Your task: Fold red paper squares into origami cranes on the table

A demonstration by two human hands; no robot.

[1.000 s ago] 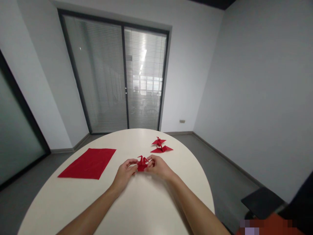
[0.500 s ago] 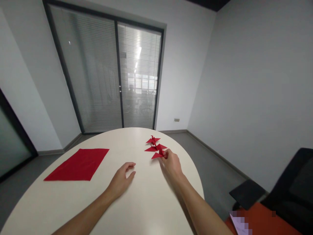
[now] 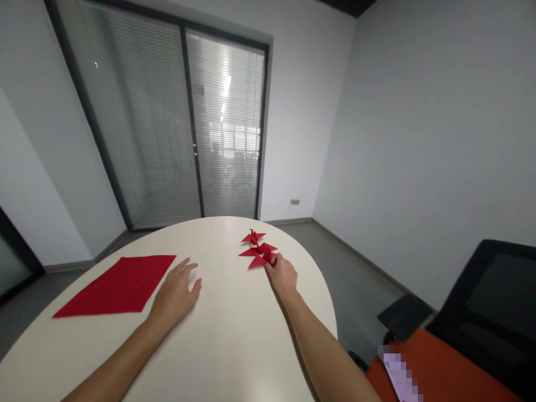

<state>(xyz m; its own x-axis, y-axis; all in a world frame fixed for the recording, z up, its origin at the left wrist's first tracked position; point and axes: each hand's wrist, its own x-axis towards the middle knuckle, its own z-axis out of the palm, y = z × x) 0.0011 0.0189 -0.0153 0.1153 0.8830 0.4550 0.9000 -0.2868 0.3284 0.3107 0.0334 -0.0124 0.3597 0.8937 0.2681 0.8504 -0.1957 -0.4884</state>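
Note:
Three red origami cranes stand in a close row on the right side of the table. The far crane and the middle crane show their spread pointed wings. My right hand pinches the nearest crane at its right side; its fingers cover part of that crane. On the left, a flat red sheet of paper lies on the tabletop. Beside the sheet's right edge is my left hand, holding nothing, with fingers apart and pointing forward.
The round white table has its far edge just past the cranes. An office chair with an orange seat and black armrest stands at the right. A purple blurred item lies on the seat. Glass panels with blinds are behind.
My left hand has moved left toward the red sheet, and its fingers have spread. My right hand stays on the nearest crane, which sits closer to the middle one. The view has turned slightly right.

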